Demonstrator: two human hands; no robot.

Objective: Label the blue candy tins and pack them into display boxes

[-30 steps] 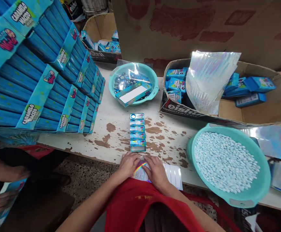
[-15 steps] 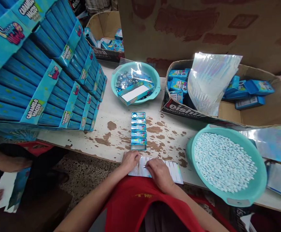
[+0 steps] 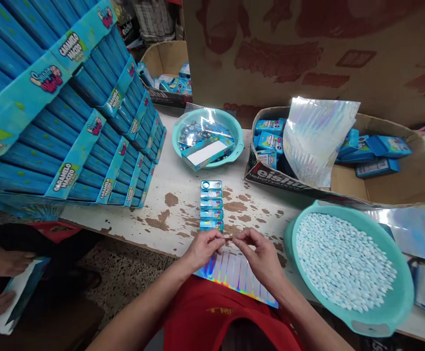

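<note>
My left hand point(image 3: 204, 248) and my right hand point(image 3: 261, 253) face each other above the table's front edge. Their fingertips pinch the two ends of a thin strip point(image 3: 229, 239), which looks like a sticker strip. Below them, a shiny rainbow sheet point(image 3: 234, 275) marked with narrow strips lies at the table edge, against the red apron point(image 3: 212, 302). Just beyond my fingers, several small blue tins point(image 3: 211, 204) stand in a line running away from me. The farthest has a round clear part on it; my left hand partly covers the nearest.
Stacked blue display boxes point(image 3: 73, 136) rise at left. A turquoise basin point(image 3: 234, 122) holds small shiny pieces and a carton. At right are a basin of pale candies point(image 3: 344, 263) and a cardboard tray point(image 3: 344, 187). A co-worker's hands point(image 3: 7, 273) hold folded card at lower left.
Both hands have lifted off the rainbow sheet and moved up towards the tins, now with the thin strip stretched between them. The view has tilted slightly. The co-worker's card has turned.
</note>
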